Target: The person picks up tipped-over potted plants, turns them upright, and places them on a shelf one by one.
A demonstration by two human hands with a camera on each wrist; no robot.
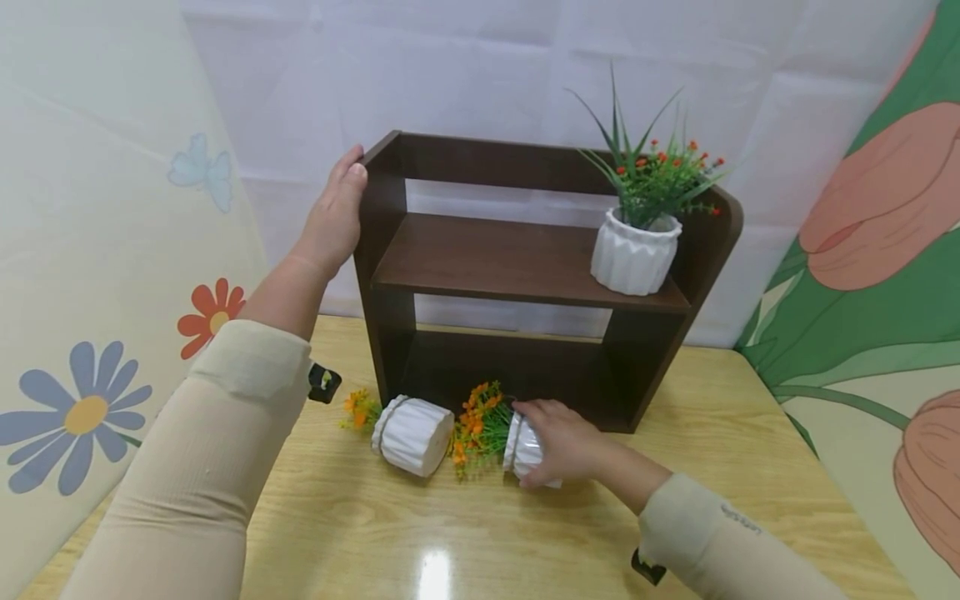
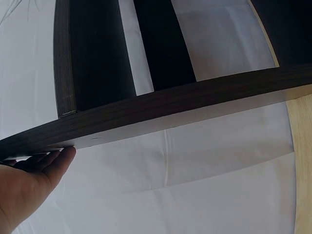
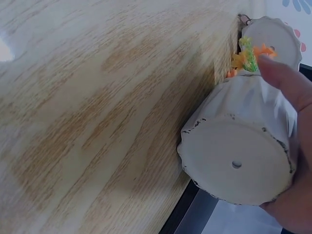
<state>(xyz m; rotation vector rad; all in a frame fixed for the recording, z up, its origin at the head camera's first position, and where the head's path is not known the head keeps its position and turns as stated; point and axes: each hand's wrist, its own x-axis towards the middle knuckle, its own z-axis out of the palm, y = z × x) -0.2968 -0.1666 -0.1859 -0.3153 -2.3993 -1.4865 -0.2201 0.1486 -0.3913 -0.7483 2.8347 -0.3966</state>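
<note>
A dark brown two-tier shelf stands on the wooden table. My left hand rests against the outer face of its left side panel, near the top, with fingers extended along the wood. My right hand grips a white fluted flower pot, thumb on one side and fingers around the other. That pot lies on its side in front of the shelf, its orange flowers pointing left and its base with a small hole facing the right wrist camera. A second white flower pot lies tipped beside it.
On the upper tier's right end, a white pot with long green leaves and red flowers stands upright. White cloth hangs behind the shelf. Panels with printed flowers flank the table.
</note>
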